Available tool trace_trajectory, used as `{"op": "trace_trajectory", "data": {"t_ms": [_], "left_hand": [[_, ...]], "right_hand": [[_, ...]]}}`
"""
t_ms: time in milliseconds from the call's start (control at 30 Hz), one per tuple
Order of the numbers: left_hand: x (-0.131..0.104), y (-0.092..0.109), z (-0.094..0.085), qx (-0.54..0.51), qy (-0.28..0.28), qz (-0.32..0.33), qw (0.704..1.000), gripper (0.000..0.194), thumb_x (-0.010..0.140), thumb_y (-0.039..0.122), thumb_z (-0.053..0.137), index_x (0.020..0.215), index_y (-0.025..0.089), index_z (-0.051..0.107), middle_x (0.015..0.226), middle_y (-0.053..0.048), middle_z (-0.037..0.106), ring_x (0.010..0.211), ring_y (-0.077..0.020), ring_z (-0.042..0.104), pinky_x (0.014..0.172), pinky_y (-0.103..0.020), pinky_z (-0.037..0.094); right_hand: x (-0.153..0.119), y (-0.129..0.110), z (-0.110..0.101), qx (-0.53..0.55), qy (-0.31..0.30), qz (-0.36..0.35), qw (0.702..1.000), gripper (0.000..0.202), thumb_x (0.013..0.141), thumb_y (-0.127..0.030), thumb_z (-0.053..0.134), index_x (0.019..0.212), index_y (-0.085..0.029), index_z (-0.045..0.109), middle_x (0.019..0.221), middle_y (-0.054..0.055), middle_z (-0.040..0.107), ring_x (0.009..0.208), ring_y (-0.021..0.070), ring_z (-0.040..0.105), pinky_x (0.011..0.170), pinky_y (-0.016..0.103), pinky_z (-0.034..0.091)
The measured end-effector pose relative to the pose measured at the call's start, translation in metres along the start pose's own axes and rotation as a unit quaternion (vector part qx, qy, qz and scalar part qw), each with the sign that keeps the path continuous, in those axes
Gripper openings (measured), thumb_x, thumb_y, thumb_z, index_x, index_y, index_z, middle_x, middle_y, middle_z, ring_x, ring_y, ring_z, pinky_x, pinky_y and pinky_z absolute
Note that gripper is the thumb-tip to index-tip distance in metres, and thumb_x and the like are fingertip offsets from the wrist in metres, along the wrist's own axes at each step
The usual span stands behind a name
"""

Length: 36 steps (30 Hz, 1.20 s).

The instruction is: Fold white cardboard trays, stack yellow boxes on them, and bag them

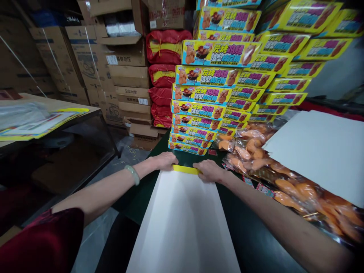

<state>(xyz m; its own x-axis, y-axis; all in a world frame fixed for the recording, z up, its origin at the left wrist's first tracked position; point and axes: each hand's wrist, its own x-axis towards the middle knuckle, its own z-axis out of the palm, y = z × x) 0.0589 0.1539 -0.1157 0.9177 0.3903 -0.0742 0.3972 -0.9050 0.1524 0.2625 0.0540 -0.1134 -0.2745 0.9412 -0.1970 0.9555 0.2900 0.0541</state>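
An uneven pull, I'd guess, could crease the card [187,223] crooked, and a forward slip might knock the stack [196,109]. The left hand [165,161] and right hand [210,171] grip the card's yellow end [186,169], just this side of the stack. It's long and plain white, with shaded bands running lengthwise.

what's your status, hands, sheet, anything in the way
Left hand, right hand: curled at ends of yellow flap. White sheet: lengthwise, flap at far end. Box stack just beyond; wrapped orange pieces at right.
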Motion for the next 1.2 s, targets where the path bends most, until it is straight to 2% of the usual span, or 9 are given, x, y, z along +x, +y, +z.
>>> {"op": "trace_trajectory", "data": {"t_ms": [300, 467, 667, 800, 933, 1000, 1100, 1133, 1200], "left_hand": [[0.004, 0.010, 0.015, 0.123, 0.026, 0.020, 0.992, 0.019, 0.072, 0.008, 0.048, 0.079, 0.013, 0.066, 0.081, -0.012, 0.066, 0.072, -0.0195, 0.062, 0.049, -0.024, 0.034], [0.006, 0.014, 0.010, 0.145, 0.013, 0.045, 0.988, 0.014, 0.073, 0.009, 0.052, 0.071, 0.014, 0.066, 0.071, -0.009, 0.067, 0.067, -0.0181, 0.063, 0.046, -0.024, 0.033], [0.018, 0.023, 0.009, 0.159, 0.027, 0.026, 0.987, 0.020, 0.078, 0.009, 0.047, 0.080, 0.010, 0.066, 0.068, -0.012, 0.067, 0.063, -0.0199, 0.062, 0.050, -0.025, 0.038], [0.033, 0.009, 0.005, 0.158, 0.046, -0.033, 0.986, 0.021, 0.077, 0.007, 0.046, 0.078, 0.007, 0.067, 0.073, -0.016, 0.066, 0.068, -0.0210, 0.063, 0.057, -0.027, 0.042], [0.036, -0.017, -0.008, 0.138, 0.065, -0.083, 0.985, 0.020, 0.079, 0.014, 0.050, 0.085, 0.006, 0.067, 0.081, -0.016, 0.066, 0.074, -0.0217, 0.062, 0.063, -0.028, 0.045], [0.021, -0.025, -0.016, 0.121, 0.085, -0.085, 0.985, 0.026, 0.083, 0.024, 0.049, 0.101, 0.011, 0.063, 0.095, -0.013, 0.064, 0.087, -0.0213, 0.059, 0.072, -0.027, 0.045], [-0.030, -0.025, -0.024, 0.084, 0.185, -0.045, 0.978, 0.035, 0.088, 0.026, 0.042, 0.120, 0.015, 0.052, 0.109, -0.012, 0.057, 0.103, -0.0211, 0.051, 0.085, -0.029, 0.041], [-0.055, -0.022, -0.024, 0.063, 0.217, -0.013, 0.974, 0.035, 0.089, 0.025, 0.040, 0.121, 0.014, 0.051, 0.106, -0.012, 0.057, 0.101, -0.0203, 0.051, 0.085, -0.029, 0.040], [-0.109, -0.010, -0.020, 0.014, 0.198, 0.040, 0.979, 0.033, 0.091, 0.024, 0.036, 0.116, 0.015, 0.055, 0.095, -0.009, 0.059, 0.088, -0.0164, 0.055, 0.077, -0.025, 0.042]], "right_hand": [[0.001, -0.013, 0.008, -0.093, 0.016, 0.001, 0.996, 0.027, 0.085, -0.016, 0.036, 0.106, -0.017, 0.053, 0.094, 0.011, 0.064, 0.082, 0.0219, 0.064, 0.066, 0.028, 0.042], [-0.003, -0.016, 0.007, -0.110, 0.017, -0.013, 0.994, 0.022, 0.087, -0.020, 0.037, 0.104, -0.017, 0.052, 0.090, 0.010, 0.065, 0.079, 0.0217, 0.064, 0.066, 0.027, 0.042], [0.010, -0.022, 0.009, -0.122, 0.037, 0.002, 0.992, 0.027, 0.088, -0.017, 0.034, 0.112, -0.019, 0.047, 0.087, 0.010, 0.065, 0.078, 0.0220, 0.064, 0.066, 0.029, 0.042], [0.034, -0.024, 0.005, -0.124, 0.072, 0.051, 0.988, 0.030, 0.090, -0.015, 0.031, 0.114, -0.017, 0.048, 0.092, 0.013, 0.063, 0.082, 0.0213, 0.062, 0.071, 0.031, 0.042], [0.039, -0.024, -0.011, -0.124, 0.133, 0.088, 0.979, 0.042, 0.089, -0.016, 0.032, 0.131, -0.013, 0.038, 0.115, 0.021, 0.052, 0.106, 0.0281, 0.049, 0.089, 0.041, 0.034], [0.019, -0.021, -0.013, -0.107, 0.178, 0.091, 0.974, 0.047, 0.090, -0.018, 0.033, 0.136, -0.013, 0.033, 0.125, 0.020, 0.046, 0.112, 0.0300, 0.043, 0.091, 0.041, 0.032], [-0.044, -0.016, -0.002, -0.008, 0.233, 0.078, 0.969, 0.041, 0.090, -0.019, 0.031, 0.128, -0.015, 0.046, 0.107, 0.015, 0.054, 0.097, 0.0242, 0.051, 0.081, 0.034, 0.039], [-0.071, -0.017, 0.005, 0.044, 0.226, 0.055, 0.972, 0.039, 0.091, -0.020, 0.031, 0.124, -0.016, 0.050, 0.098, 0.012, 0.055, 0.089, 0.0207, 0.054, 0.076, 0.031, 0.041], [-0.122, -0.024, 0.022, 0.145, 0.166, -0.017, 0.975, 0.037, 0.090, -0.020, 0.033, 0.122, -0.020, 0.052, 0.090, 0.006, 0.056, 0.078, 0.0142, 0.055, 0.069, 0.024, 0.043]]}}
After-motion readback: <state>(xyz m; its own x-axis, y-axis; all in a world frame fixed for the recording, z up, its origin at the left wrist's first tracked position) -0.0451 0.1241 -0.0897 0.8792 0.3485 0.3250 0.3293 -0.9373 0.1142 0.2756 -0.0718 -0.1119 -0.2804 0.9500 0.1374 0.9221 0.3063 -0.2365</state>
